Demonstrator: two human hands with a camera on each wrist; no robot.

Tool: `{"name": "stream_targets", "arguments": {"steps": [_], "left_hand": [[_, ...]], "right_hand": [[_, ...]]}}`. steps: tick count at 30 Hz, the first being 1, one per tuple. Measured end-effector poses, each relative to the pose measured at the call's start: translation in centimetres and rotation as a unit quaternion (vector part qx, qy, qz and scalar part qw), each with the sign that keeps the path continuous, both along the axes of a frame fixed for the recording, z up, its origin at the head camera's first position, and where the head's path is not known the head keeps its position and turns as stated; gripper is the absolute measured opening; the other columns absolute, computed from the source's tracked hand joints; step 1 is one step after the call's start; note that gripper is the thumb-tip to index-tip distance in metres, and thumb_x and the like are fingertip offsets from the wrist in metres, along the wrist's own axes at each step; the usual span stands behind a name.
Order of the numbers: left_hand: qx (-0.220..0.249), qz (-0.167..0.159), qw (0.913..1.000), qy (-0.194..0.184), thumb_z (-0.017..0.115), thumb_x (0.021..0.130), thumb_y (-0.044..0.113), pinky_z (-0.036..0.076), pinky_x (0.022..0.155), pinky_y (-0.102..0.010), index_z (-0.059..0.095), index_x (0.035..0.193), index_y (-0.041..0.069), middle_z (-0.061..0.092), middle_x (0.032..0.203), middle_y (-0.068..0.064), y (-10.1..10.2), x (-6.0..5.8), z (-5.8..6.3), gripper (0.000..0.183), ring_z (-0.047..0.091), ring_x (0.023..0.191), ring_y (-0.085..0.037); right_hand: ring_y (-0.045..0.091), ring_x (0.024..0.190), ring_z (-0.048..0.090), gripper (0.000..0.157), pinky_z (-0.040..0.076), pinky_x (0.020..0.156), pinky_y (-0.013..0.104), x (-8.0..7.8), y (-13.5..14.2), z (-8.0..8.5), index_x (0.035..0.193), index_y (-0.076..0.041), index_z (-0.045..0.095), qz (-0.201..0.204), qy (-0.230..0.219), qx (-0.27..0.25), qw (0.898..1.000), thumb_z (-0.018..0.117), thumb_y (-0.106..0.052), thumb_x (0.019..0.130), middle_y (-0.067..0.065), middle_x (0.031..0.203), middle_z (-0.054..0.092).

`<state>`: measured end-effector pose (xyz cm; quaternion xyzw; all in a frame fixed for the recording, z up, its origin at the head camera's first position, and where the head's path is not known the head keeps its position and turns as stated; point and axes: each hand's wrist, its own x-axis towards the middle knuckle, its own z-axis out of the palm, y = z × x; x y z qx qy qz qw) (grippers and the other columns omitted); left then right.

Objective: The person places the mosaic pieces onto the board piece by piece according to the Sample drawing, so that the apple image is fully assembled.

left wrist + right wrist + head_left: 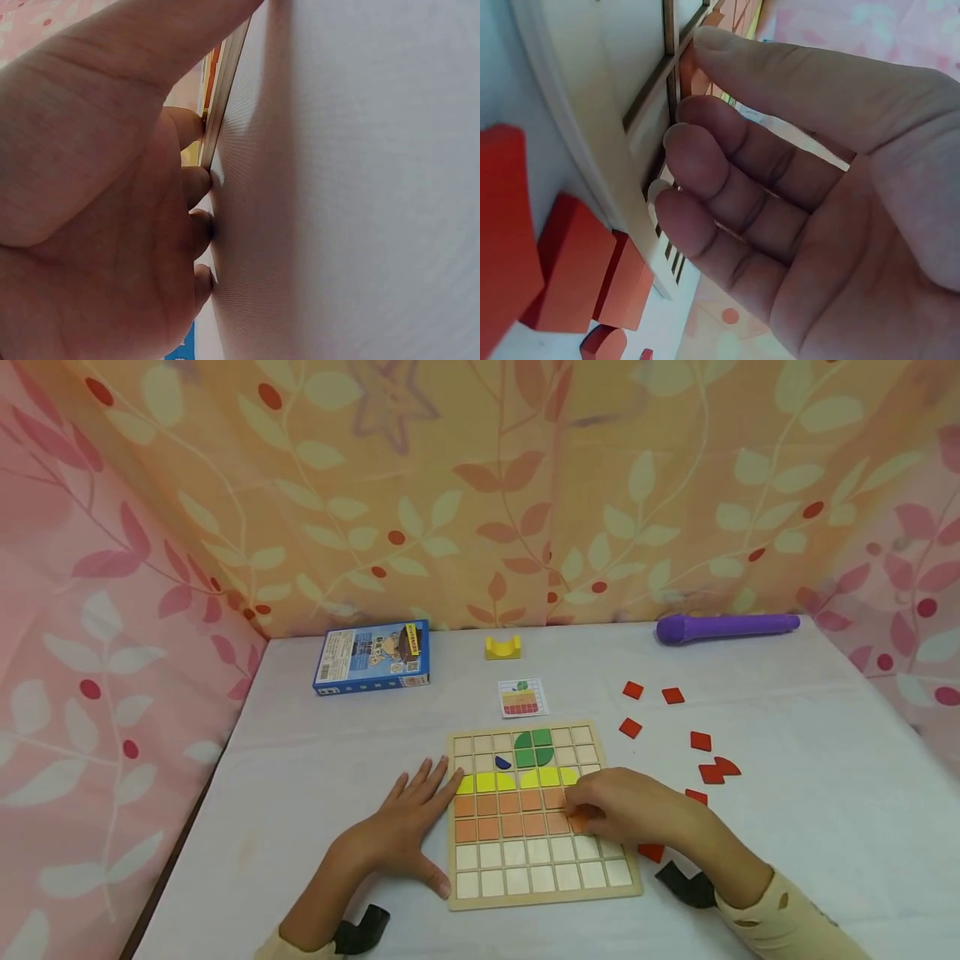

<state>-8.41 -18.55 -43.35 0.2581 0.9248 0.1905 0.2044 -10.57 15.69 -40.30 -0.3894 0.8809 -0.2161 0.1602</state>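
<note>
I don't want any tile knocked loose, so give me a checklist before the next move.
1. Left grip against the board: ok, spread at its left edge.
2. Right grip clear of the board: not ok, over its right side.
3. Orange tile at the right grip fully seated: cannot tell, partly hidden.
4. Bottom two rows bare: ok, where visible.
5. Red tiles out of the cells: ok, lying right of the board.

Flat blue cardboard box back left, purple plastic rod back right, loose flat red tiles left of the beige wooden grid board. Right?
Not quite: the loose flat red tiles lie to the right of the beige wooden grid board, as the head view shows. The rest stands.
</note>
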Motion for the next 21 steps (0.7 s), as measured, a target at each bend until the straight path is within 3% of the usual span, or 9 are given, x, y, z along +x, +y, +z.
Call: {"name": "stream_targets", "arguments": {"steps": [5,9,13,16,18,21], "left_hand": [[-0.002,0.000,1.0000,0.000,0.090,0.050,0.067,0.002,0.119,-0.057,0.018,0.162,0.016,0.002,0.168,-0.011,0.1,0.0,0.0,0.143,-0.004,0.152,-0.034],[-0.003,0.002,1.0000,-0.001,0.090,0.050,0.067,0.002,0.119,-0.057,0.018,0.162,0.016,0.002,0.168,-0.010,0.1,-0.1,-0.1,0.143,-0.004,0.152,-0.034],[-0.004,0.003,1.0000,-0.002,0.089,0.050,0.068,0.001,0.119,-0.057,0.017,0.162,0.017,0.002,0.168,-0.010,0.0,-0.1,-0.2,0.143,-0.005,0.152,-0.033],[-0.006,0.003,1.0000,-0.003,0.089,0.050,0.069,0.001,0.119,-0.057,0.017,0.162,0.017,0.001,0.168,-0.010,0.0,-0.2,-0.2,0.143,-0.005,0.152,-0.033],[-0.006,0.002,1.0000,-0.004,0.089,0.050,0.069,0.001,0.119,-0.057,0.017,0.162,0.017,0.001,0.168,-0.010,0.0,-0.2,-0.2,0.143,-0.005,0.152,-0.033],[-0.006,0.003,1.0000,-0.006,0.089,0.050,0.069,0.001,0.119,-0.057,0.018,0.162,0.017,0.002,0.168,-0.010,0.0,-0.2,-0.2,0.143,-0.005,0.152,-0.034]], "right_hand": [[0.004,0.065,0.045,0.024,0.039,0.058,0.024,-0.1,0.1,0.0,0.078,-0.023,0.060,-0.020,-0.006,0.010,1.000,0.082,-0.013,0.084,-0.014,0.068,0.046],[0.006,0.065,0.047,0.027,0.041,0.058,0.024,-0.9,1.0,0.1,0.074,-0.023,0.059,-0.047,-0.012,0.022,0.999,0.081,-0.012,0.084,-0.013,0.066,0.046],[0.015,0.077,0.057,0.013,0.054,0.070,0.033,-2.5,2.8,-0.1,0.088,-0.015,0.071,-0.123,0.070,0.018,0.990,0.076,-0.003,0.085,-0.005,0.082,0.060],[0.030,0.096,0.062,0.022,0.055,0.086,0.048,-3.7,4.2,-0.5,0.106,-0.004,0.073,-0.197,0.131,0.027,0.971,0.071,0.001,0.085,0.011,0.104,0.066],[0.036,0.106,0.061,0.030,0.052,0.091,0.054,-4.2,4.9,-0.7,0.114,0.000,0.072,-0.227,0.134,0.046,0.964,0.070,0.001,0.084,0.017,0.113,0.066],[0.035,0.101,0.063,0.029,0.053,0.087,0.053,-4.5,5.5,-0.8,0.113,-0.001,0.074,-0.245,0.115,0.072,0.960,0.072,-0.001,0.084,0.016,0.108,0.068]]}}
